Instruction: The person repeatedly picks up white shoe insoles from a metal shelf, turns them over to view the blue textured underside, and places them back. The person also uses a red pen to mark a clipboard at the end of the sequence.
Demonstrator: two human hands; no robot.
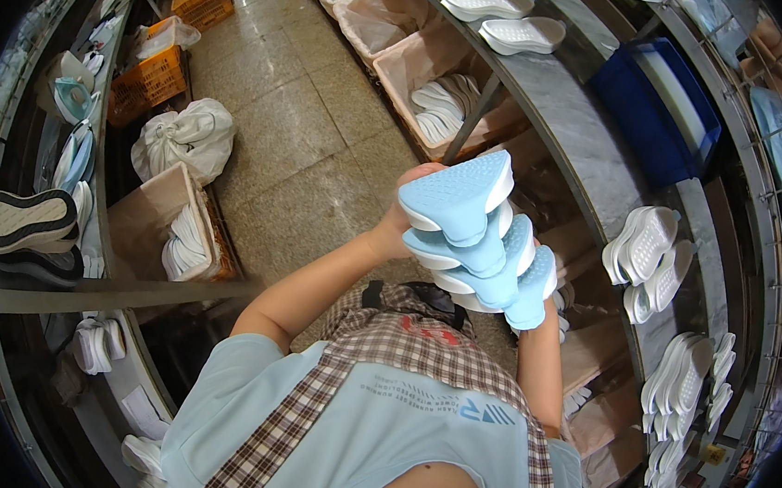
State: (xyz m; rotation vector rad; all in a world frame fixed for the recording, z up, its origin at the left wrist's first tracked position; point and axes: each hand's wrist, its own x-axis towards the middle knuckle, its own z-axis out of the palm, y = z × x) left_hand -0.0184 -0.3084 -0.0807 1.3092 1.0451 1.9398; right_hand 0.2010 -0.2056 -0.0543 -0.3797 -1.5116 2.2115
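A stack of several light blue shoe soles (456, 189) with white edges is held up in front of my body, over the aisle. The soles are nested and tilted, heels fanned toward me. My left hand (400, 215) grips the stack from its left side, fingers partly hidden behind the top sole. From the lower right, my right forearm (541, 369) runs up to the lowest soles on the right. That hand is around the stack's right end, nearly all of it hidden behind the soles.
On the right, a grey shelf (567, 97) carries white soles (646, 248) and a blue bin (658, 109). Lined crates (424, 80) stand beneath it. Left of the aisle are a white sack (186, 138), orange crates (149, 83) and a rack holding a black-edged sole (21, 219).
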